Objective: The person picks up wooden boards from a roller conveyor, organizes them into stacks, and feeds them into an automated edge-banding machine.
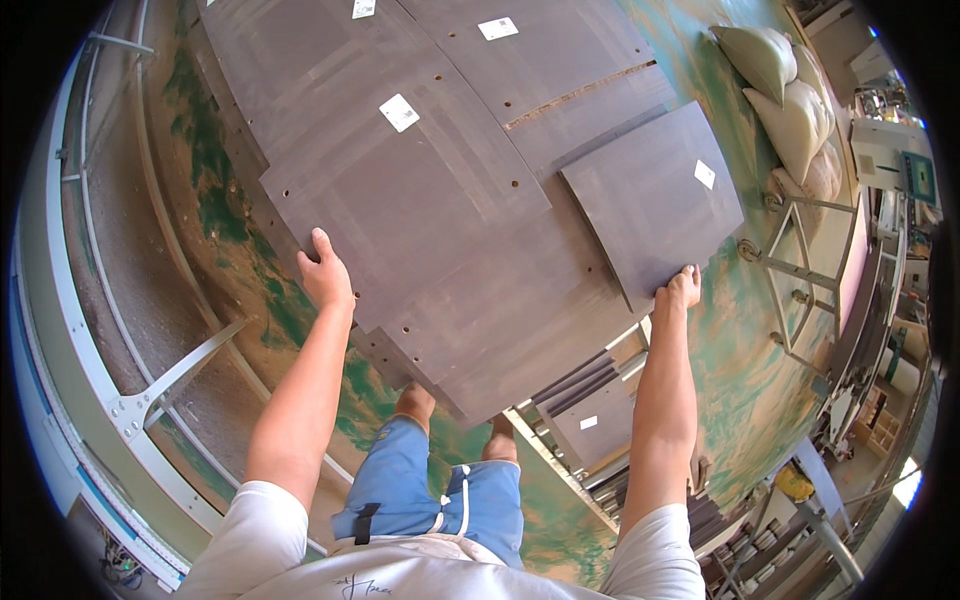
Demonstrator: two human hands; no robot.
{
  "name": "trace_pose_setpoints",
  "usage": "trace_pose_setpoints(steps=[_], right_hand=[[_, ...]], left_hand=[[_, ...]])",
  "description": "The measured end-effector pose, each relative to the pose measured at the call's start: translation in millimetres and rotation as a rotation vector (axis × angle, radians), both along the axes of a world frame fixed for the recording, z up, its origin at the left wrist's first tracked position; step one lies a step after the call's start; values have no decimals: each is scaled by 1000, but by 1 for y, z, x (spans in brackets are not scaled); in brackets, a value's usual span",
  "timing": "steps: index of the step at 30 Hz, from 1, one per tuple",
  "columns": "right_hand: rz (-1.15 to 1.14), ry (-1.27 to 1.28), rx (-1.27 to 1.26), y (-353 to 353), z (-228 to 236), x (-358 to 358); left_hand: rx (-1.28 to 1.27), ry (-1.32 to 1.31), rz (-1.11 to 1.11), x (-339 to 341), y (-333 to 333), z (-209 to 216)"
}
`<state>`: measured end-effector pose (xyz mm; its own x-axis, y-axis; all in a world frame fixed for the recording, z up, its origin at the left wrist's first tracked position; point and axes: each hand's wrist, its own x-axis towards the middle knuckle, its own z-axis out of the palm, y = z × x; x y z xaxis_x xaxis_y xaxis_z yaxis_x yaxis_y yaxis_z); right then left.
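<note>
My right hand [680, 288] is closed on the near edge of a small dark brown board [655, 200], which has a white label. That board lies at an angle over the right side of a stack of larger boards. My left hand [328, 276] is at the left edge of a large brown board [430, 220] on the stack, the thumb side showing and the other fingers partly hidden. The large board has small drilled holes and a white label [398, 113]. Another labelled board [540, 45] lies beyond it, with a rough slot along it.
Metal guard rails [190, 365] run along the left. Pale sacks [795, 115] lie at the far right by a wheeled metal frame [800, 265]. More stacked brown pieces [590, 425] stand low, right of my legs. The floor [560, 500] is green and dusty.
</note>
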<state>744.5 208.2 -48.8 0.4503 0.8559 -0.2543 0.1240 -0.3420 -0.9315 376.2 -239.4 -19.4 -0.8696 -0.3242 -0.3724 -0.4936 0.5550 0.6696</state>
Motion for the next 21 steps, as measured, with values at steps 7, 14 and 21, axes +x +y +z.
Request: trace_pose_setpoints(steps=[7,14,21], right_hand=[[46,16,31,-47,-15,-14],[250,126,-30,-38,-10,48],[856,295,-446,-46,62,61]], left_hand=[[31,-37,-13,4,1,9],[40,41,-38,3,0,-33],[362,-411,-260,-43,-51,-27]])
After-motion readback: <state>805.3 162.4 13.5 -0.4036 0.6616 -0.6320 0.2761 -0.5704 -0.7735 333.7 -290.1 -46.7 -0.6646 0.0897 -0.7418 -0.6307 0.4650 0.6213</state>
